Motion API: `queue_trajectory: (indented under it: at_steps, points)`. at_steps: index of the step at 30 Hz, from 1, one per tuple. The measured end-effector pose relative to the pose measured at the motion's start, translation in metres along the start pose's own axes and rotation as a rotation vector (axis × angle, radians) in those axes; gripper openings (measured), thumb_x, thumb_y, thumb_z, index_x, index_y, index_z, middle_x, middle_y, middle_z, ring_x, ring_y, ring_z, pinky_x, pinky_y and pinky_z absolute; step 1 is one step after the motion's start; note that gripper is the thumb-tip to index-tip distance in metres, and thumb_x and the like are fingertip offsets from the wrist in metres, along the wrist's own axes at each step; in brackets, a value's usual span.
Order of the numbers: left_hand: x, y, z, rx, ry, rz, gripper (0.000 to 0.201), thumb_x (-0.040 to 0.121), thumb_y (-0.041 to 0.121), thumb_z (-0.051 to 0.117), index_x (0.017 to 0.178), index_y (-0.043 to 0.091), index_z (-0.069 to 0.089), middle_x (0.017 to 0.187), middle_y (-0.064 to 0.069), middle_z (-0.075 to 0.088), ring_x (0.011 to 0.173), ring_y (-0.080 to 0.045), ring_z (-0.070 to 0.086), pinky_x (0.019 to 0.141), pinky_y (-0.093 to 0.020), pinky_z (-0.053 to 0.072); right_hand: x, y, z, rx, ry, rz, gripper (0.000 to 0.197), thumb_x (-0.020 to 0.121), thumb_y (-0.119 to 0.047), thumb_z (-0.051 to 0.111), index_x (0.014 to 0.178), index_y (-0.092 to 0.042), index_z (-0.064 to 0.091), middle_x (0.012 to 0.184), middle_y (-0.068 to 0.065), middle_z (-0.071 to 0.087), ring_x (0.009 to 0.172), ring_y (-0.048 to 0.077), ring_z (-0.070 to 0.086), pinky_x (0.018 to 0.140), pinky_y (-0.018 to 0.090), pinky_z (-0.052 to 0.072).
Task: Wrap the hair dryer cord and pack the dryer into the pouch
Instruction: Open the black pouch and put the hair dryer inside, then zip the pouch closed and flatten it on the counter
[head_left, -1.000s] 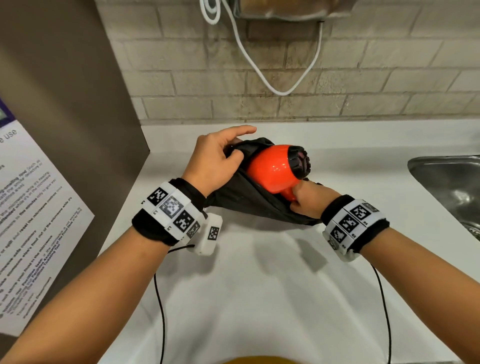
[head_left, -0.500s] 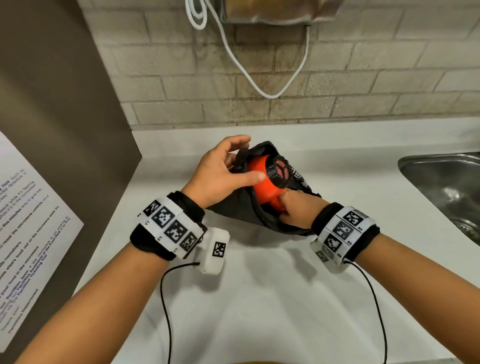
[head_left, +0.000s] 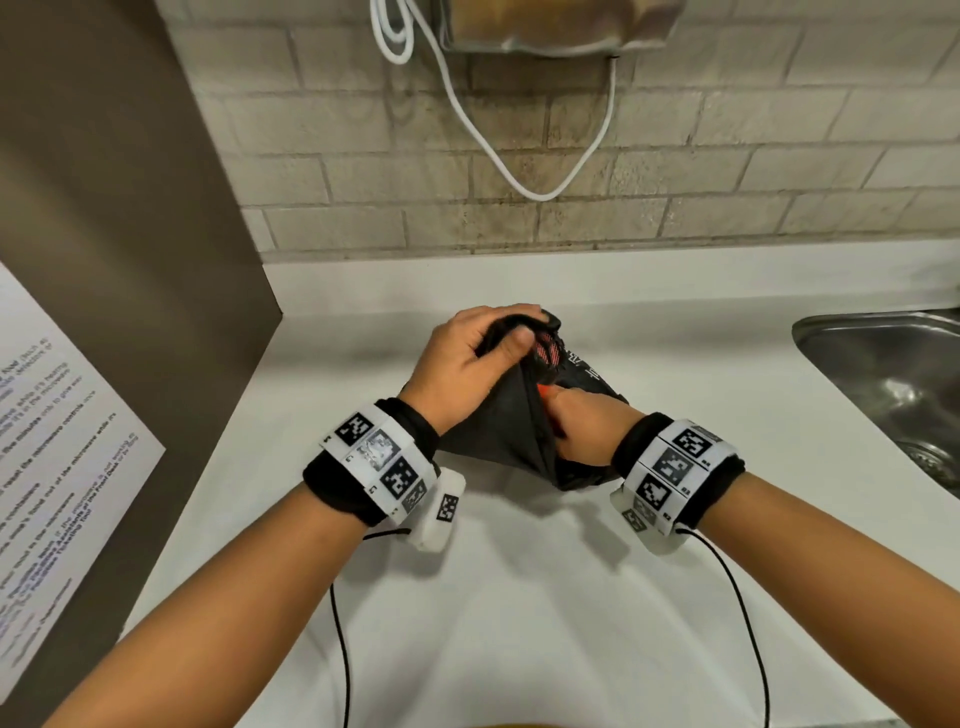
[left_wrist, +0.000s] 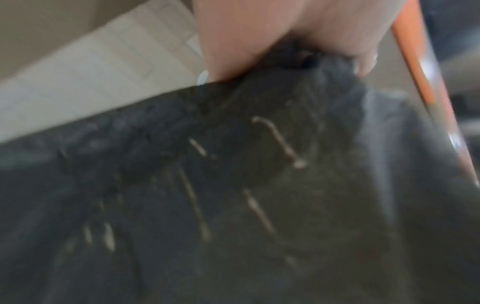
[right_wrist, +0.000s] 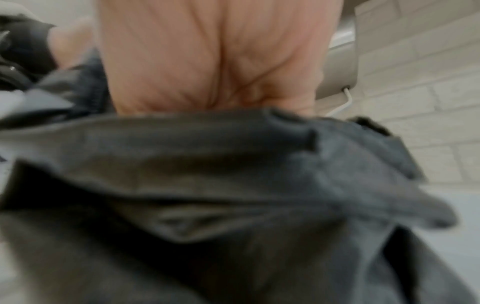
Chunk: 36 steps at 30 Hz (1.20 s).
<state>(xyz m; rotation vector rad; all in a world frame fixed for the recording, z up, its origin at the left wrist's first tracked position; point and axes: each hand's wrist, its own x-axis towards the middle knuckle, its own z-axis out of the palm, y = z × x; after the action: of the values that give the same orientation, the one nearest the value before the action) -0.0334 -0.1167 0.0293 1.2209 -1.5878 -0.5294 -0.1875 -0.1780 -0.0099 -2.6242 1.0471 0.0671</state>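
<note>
A dark grey fabric pouch (head_left: 493, 431) sits on the white counter (head_left: 519, 597), and the orange hair dryer (head_left: 546, 354) is almost wholly inside it. Only the dryer's grille end and a sliver of orange show at the mouth. My left hand (head_left: 511, 327) grips the pouch's upper rim and pulls it over the dryer. My right hand (head_left: 579, 423) reaches into the pouch opening with its thumb by the orange handle; its fingers are hidden by fabric. The left wrist view shows fingers (left_wrist: 246, 41) bunching the pouch (left_wrist: 233, 185) beside an orange edge (left_wrist: 413, 61). The right wrist view shows the palm (right_wrist: 207, 61) behind pouch fabric (right_wrist: 233, 185). The cord is hidden.
A steel sink (head_left: 883, 374) is set into the counter at the right. A brown panel (head_left: 130, 208) with a printed sheet (head_left: 52, 441) stands at the left. On the brick wall behind, a white cord (head_left: 519, 171) hangs from a mounted unit (head_left: 556, 26).
The dryer has sunk from mostly exposed to nearly covered. My left hand drew the pouch rim up over its head, and my right hand went deeper into the pouch.
</note>
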Motion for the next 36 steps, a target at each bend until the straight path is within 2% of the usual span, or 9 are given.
queue_trajectory:
  at_steps: [2,5,11,16,20,23,24,29,36]
  points:
    - [0.001,-0.004,-0.003,0.415,-0.171,0.122,0.076,0.06,0.065,0.063,0.128,0.039,0.039,0.133,0.008,0.05,0.125,-0.015,0.046,0.108,-0.037,0.034,-0.001,-0.001,0.001,0.028,0.013,-0.01,0.046,0.082,-0.019,0.055,0.123,-0.009,0.036,0.11,0.015,0.06,0.096,0.033,0.059,0.074,0.03,0.041]
    - [0.005,0.003,-0.008,0.707,-0.258,0.105,0.106,0.05,0.06,0.073,0.138,0.044,0.017,0.141,0.004,0.041,0.129,-0.019,0.039,0.109,-0.037,0.031,-0.003,-0.005,0.003,0.03,0.038,-0.014,0.048,0.083,-0.02,0.054,0.124,-0.009,0.032,0.105,0.014,0.061,0.091,0.032,0.06,0.07,0.028,0.039]
    - [0.011,0.008,-0.005,0.72,-0.177,0.023,0.098,0.052,0.037,0.077,0.137,0.039,0.027,0.132,0.005,0.048,0.116,-0.022,0.048,0.096,-0.03,0.037,-0.001,-0.005,0.005,0.008,0.118,-0.007,0.052,0.083,-0.03,0.054,0.129,-0.018,0.032,0.112,0.008,0.06,0.097,0.029,0.057,0.078,0.032,0.043]
    - [0.011,-0.001,-0.024,0.659,-0.078,-0.037,0.093,0.052,0.031,0.078,0.134,0.034,0.033,0.13,0.002,0.051,0.115,-0.025,0.048,0.097,-0.032,0.038,0.003,0.029,0.008,-0.385,0.08,0.193,0.073,0.068,-0.081,0.022,0.118,-0.037,0.055,0.145,0.003,0.025,0.132,0.033,0.021,0.103,0.052,0.023]
    - [0.01,-0.007,-0.043,0.62,0.017,-0.103,0.091,0.051,0.029,0.079,0.131,0.036,0.035,0.127,0.002,0.052,0.114,-0.025,0.049,0.097,-0.035,0.041,0.001,0.059,0.006,0.094,0.032,0.312,0.034,0.082,-0.049,0.057,0.105,-0.025,0.063,0.121,0.006,0.049,0.107,0.025,0.049,0.09,0.033,0.039]
    - [0.008,-0.014,-0.054,0.611,0.045,-0.15,0.092,0.051,0.03,0.079,0.13,0.039,0.034,0.129,0.003,0.05,0.116,-0.025,0.048,0.099,-0.04,0.042,0.0,0.063,-0.007,0.42,0.303,0.179,0.004,0.084,-0.014,0.062,0.081,-0.016,0.063,0.092,0.008,0.061,0.082,0.018,0.052,0.071,0.02,0.039]
    - [0.007,-0.017,-0.057,0.608,0.055,-0.161,0.091,0.051,0.031,0.079,0.13,0.039,0.034,0.129,0.003,0.05,0.117,-0.025,0.048,0.099,-0.042,0.042,0.0,0.063,-0.012,0.497,0.402,0.152,0.015,0.085,-0.01,0.059,0.073,-0.019,0.06,0.083,0.006,0.059,0.075,0.017,0.053,0.065,0.016,0.042]
    - [-0.008,-0.029,-0.068,0.558,0.094,-0.205,0.089,0.047,0.041,0.078,0.126,0.037,0.037,0.127,0.002,0.052,0.117,-0.023,0.05,0.1,-0.043,0.043,-0.007,0.055,-0.057,0.945,0.778,0.08,0.031,0.097,-0.009,0.035,0.069,-0.02,0.045,0.058,-0.002,0.054,0.048,0.001,0.056,0.048,0.019,0.051]
    - [-0.025,-0.025,-0.06,0.399,0.098,-0.189,0.092,0.041,0.051,0.071,0.126,0.031,0.042,0.126,0.003,0.055,0.116,-0.011,0.051,0.103,-0.03,0.041,-0.011,0.047,-0.078,1.048,0.839,0.102,0.027,0.099,-0.019,0.033,0.073,-0.021,0.038,0.069,0.003,0.048,0.057,0.009,0.058,0.048,0.023,0.053]
